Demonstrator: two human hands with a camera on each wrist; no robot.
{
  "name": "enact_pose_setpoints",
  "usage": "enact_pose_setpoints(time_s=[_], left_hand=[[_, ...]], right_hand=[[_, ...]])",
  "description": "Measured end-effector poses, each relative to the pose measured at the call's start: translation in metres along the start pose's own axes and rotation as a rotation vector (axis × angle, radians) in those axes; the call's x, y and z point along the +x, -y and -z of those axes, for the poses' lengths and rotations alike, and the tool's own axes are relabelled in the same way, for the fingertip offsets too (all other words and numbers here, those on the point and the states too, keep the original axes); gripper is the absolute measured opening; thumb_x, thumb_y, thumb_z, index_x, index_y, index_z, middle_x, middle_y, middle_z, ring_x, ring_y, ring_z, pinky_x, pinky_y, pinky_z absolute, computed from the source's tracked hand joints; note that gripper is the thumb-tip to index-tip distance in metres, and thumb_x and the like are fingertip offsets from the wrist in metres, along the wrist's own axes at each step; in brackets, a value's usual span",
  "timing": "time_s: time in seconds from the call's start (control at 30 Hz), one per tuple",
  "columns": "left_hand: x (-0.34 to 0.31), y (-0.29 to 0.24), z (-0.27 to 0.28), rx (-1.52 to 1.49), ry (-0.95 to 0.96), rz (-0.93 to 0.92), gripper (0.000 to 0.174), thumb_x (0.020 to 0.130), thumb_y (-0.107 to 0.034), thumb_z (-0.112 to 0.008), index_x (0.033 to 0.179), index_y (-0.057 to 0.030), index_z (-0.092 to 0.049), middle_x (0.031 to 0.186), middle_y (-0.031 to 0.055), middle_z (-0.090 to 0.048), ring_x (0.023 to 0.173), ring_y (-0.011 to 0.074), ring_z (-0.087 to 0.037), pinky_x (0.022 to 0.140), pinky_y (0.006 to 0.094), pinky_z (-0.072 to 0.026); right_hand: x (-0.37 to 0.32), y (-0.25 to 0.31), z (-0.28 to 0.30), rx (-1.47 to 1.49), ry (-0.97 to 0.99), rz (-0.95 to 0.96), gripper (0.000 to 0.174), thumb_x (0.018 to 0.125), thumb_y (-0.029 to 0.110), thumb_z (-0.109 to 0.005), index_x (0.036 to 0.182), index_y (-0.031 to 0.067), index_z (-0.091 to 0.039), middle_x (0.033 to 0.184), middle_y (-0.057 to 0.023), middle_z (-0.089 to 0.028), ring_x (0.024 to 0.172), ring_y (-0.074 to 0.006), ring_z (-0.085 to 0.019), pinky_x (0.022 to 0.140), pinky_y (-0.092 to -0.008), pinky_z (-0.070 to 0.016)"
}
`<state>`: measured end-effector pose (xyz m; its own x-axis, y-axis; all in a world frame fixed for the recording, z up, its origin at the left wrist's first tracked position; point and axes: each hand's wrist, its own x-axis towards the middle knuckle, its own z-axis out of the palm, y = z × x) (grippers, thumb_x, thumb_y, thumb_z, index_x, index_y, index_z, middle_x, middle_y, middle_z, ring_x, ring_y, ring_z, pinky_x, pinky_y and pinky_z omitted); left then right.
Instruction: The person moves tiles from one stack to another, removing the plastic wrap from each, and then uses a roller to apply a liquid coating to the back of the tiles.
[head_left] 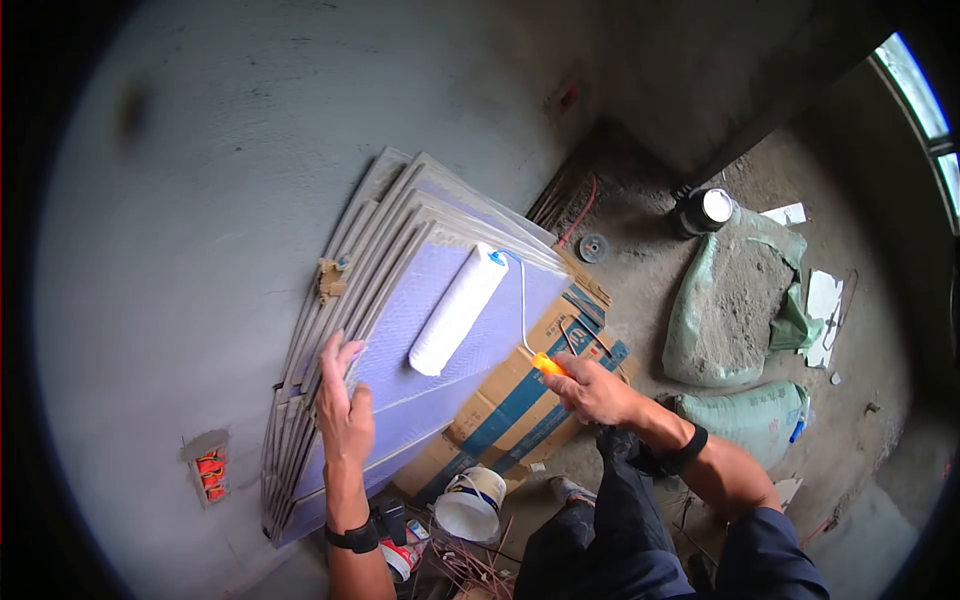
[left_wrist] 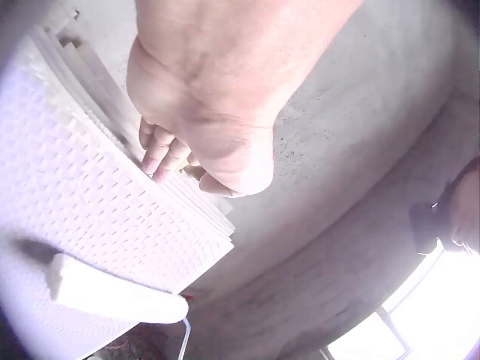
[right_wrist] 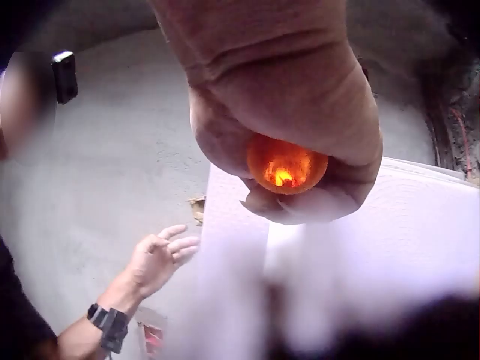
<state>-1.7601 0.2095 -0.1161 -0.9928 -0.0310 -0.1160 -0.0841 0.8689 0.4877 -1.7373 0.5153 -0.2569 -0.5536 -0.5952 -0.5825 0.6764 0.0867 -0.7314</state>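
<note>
A paint roller with a white sleeve and a bent wire frame lies against the front of a stack of large purple-backed tiles. My right hand grips its orange handle; the round handle end shows inside the curled fingers in the right wrist view. At the left edge of the stack is my left hand, its fingers extended and loosely bent, with nothing held. In the left wrist view those fingertips are right at the tile edges. The front tile has a fine raised pattern.
The tiles lean on a grey wall with a red socket box. Flattened cardboard lies beside them, near a white bucket. An open sack of grey sand, a green sack and a black bucket stand right.
</note>
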Motion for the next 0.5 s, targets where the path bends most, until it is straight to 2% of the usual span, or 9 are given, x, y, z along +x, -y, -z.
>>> enact_pose_setpoints(time_s=[0.13, 0.3, 0.43, 0.47, 0.5], left_hand=[[0.0, 0.002, 0.001, -0.051, 0.013, -0.021, 0.065, 0.077, -0.003, -0.043, 0.141, 0.0033, -0.032, 0.123, 0.0272, -0.056, 0.119, 0.0422, -0.053, 0.107, 0.0459, -0.0354], [0.0, 0.005, 0.004, -0.054, 0.023, -0.014, 0.065, 0.079, -0.005, -0.044, 0.142, 0.0024, -0.03, 0.123, 0.0272, -0.056, 0.117, 0.0411, -0.054, 0.104, 0.0461, -0.037], [-0.002, 0.01, 0.004, -0.072, 0.012, -0.035, 0.065, 0.081, -0.007, -0.044, 0.144, -0.0003, -0.029, 0.123, 0.0256, -0.057, 0.116, 0.0404, -0.054, 0.103, 0.0451, -0.0377], [-0.003, 0.007, 0.006, -0.087, 0.03, 0.003, 0.068, 0.079, -0.005, -0.043, 0.145, -0.0005, -0.027, 0.126, 0.023, -0.057, 0.122, 0.034, -0.052, 0.107, 0.0435, -0.0336], [-0.003, 0.006, 0.008, -0.091, 0.019, 0.014, 0.068, 0.079, -0.005, -0.043, 0.145, -0.0005, -0.027, 0.126, 0.023, -0.057, 0.122, 0.034, -0.052, 0.107, 0.0435, -0.0336]], right_hand=[[-0.017, 0.032, -0.015, -0.068, 0.016, 0.091, 0.036, 0.102, 0.031, -0.048, 0.115, -0.0024, -0.052, 0.075, -0.0069, -0.055, 0.066, -0.0154, -0.053, 0.062, -0.0328, -0.0456], [-0.019, 0.052, -0.022, -0.117, 0.048, 0.122, 0.038, 0.102, 0.031, -0.048, 0.119, -0.0022, -0.053, 0.075, -0.0065, -0.055, 0.066, -0.0152, -0.053, 0.062, -0.0321, -0.0454], [-0.015, 0.043, -0.013, -0.169, -0.001, 0.114, 0.038, 0.101, 0.031, -0.05, 0.121, -0.0017, -0.053, 0.075, -0.0035, -0.055, 0.066, -0.0129, -0.052, 0.062, -0.0313, -0.0454], [-0.011, 0.027, -0.01, -0.118, -0.051, 0.06, 0.035, 0.101, 0.03, -0.05, 0.118, -0.0006, -0.054, 0.073, -0.0002, -0.052, 0.063, -0.0102, -0.048, 0.058, -0.0289, -0.0432], [-0.008, 0.018, -0.006, -0.13, -0.041, 0.057, 0.035, 0.101, 0.03, -0.05, 0.118, -0.0006, -0.054, 0.073, -0.0002, -0.052, 0.063, -0.0102, -0.048, 0.058, -0.0289, -0.0432]])
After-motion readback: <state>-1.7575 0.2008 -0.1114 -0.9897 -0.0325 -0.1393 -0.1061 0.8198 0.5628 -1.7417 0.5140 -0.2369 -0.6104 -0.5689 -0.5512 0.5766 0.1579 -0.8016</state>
